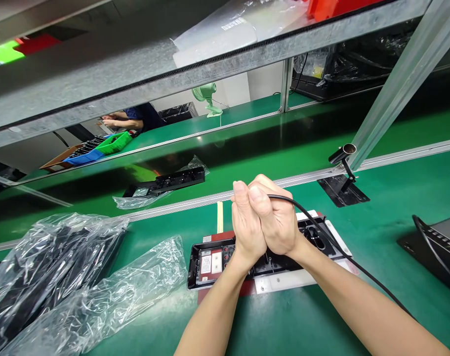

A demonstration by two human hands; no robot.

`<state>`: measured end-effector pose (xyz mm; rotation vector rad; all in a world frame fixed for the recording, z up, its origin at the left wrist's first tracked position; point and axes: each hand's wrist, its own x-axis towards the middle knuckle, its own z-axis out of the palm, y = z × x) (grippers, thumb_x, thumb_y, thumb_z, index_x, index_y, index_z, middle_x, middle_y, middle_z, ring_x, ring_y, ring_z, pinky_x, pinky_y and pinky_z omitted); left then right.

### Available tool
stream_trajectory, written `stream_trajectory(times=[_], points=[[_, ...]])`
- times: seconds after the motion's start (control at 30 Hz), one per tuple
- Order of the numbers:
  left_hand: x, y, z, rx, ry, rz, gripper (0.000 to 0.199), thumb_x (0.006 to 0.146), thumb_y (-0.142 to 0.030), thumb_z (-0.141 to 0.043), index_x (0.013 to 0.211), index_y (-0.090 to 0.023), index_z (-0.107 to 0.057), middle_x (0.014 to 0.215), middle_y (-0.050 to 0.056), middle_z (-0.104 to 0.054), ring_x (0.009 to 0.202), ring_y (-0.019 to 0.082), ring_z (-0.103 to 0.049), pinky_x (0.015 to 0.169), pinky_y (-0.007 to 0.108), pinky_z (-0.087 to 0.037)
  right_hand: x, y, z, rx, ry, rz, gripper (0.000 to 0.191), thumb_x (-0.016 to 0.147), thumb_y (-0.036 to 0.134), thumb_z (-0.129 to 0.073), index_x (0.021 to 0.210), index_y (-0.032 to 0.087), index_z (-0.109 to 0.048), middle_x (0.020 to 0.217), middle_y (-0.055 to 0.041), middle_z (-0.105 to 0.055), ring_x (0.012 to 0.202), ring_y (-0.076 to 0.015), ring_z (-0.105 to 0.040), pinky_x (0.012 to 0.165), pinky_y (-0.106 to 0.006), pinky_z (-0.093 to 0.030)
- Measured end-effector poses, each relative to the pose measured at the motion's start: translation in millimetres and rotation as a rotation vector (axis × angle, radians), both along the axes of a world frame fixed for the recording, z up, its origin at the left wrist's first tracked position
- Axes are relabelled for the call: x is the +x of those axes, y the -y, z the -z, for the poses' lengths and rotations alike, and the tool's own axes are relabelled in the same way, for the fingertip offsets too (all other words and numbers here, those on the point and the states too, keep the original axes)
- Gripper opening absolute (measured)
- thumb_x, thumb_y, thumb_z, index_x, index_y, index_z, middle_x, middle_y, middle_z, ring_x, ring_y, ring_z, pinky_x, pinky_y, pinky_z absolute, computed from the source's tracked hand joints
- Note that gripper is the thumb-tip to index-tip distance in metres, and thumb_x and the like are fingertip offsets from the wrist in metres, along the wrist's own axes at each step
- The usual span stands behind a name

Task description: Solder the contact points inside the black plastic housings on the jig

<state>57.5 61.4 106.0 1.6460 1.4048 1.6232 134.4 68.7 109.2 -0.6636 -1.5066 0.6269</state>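
Observation:
My left hand [247, 225] and my right hand [278, 217] are pressed side by side, thumbs up and fingers curled closed. Both grip a black cable [332, 241], which leaves the right fist and curves down to the lower right. What lies inside the fists is hidden. Beneath them a long black plastic housing [193, 267] lies open side up, partly covered by my hands and wrists. It sits in a red and white fixture [287, 283] on the green bench. A white label [206, 263] shows at the housing's left end.
Clear plastic bags [150, 267] with black parts lie at left. A black stand with a tube [344, 153] is at right, near a slanted metal post [395, 74]. Behind the rail, more black parts [180, 180] rest on plastic. A person's hands [123, 121] work beyond, near a fan [206, 94].

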Motion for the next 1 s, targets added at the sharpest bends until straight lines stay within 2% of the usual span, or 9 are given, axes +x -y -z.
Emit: stream_trajectory(times=[0.13,0.23,0.37,0.53,0.67,0.87,1.0], points=[[0,0,-2.0,0.029,-0.049,0.034,0.063,0.103,-0.068,-0.011,0.081,-0.023,-0.049,0.067,0.003,-0.054,0.06,0.017,-0.053,0.06,0.036,-0.049,0,0,-0.2,0.014,-0.02,-0.019,0.046,0.107,0.031,-0.044,0.064,0.022,-0.053,0.07,-0.0036,-0.047,0.075,-0.02,-0.053,0.068,-0.039,-0.043],[1,-1,-3.7,0.039,-0.063,0.047,0.063,0.104,-0.066,-0.011,0.077,-0.023,-0.049,0.064,0.002,-0.055,0.057,0.016,-0.053,0.057,0.033,-0.049,0,-1,0.6,0.021,-0.02,-0.001,0.046,0.108,0.031,-0.043,0.065,0.022,-0.055,0.07,-0.0041,-0.05,0.074,-0.0198,-0.053,0.066,-0.039,-0.042],[1,-3,-2.9,0.056,-0.08,0.043,0.066,0.105,-0.063,-0.009,0.077,-0.022,-0.052,0.063,0.002,-0.057,0.055,0.014,-0.054,0.055,0.031,-0.049,0,-1,1.8,0.023,-0.02,0.009,0.046,0.108,0.031,-0.042,0.066,0.021,-0.055,0.074,-0.0052,-0.055,0.073,-0.0188,-0.052,0.065,-0.039,-0.041],[-1,-4,3.3,0.088,-0.107,-0.003,0.07,0.102,-0.07,-0.014,0.088,-0.018,-0.059,0.067,0.004,-0.058,0.057,0.016,-0.054,0.058,0.033,-0.052,0,0,1.6,0.046,-0.011,0.017,0.045,0.108,0.03,-0.042,0.066,0.021,-0.054,0.074,-0.0053,-0.056,0.072,-0.0182,-0.051,0.064,-0.038,-0.04],[-1,-4,3.3,0.114,-0.102,0.036,0.069,0.105,-0.063,-0.013,0.083,-0.018,-0.06,0.065,0.004,-0.056,0.056,0.016,-0.054,0.059,0.033,-0.054,0,0,1.8,0.034,-0.013,0.018,0.046,0.108,0.032,-0.042,0.064,0.021,-0.052,0.076,-0.0062,-0.058,0.074,-0.0186,-0.052,0.066,-0.039,-0.041],[-1,-5,4.2,0.11,-0.093,0.04,0.067,0.106,-0.062,-0.015,0.082,-0.018,-0.06,0.062,0.002,-0.05,0.054,0.016,-0.052,0.057,0.033,-0.053,0,0,2.2,0.022,-0.032,-0.008,0.045,0.107,0.032,-0.044,0.063,0.022,-0.049,0.07,-0.003,-0.046,0.073,-0.0185,-0.05,0.067,-0.039,-0.043],[-2,-5,6.6,0.126,-0.084,0.033,0.065,0.104,-0.066,-0.019,0.086,-0.018,-0.06,0.065,0.002,-0.049,0.056,0.016,-0.053,0.06,0.034,-0.053,0,-1,2.3,0.023,-0.029,-0.008,0.046,0.107,0.031,-0.044,0.062,0.022,-0.047,0.07,-0.0023,-0.043,0.072,-0.0181,-0.047,0.068,-0.039,-0.044]])
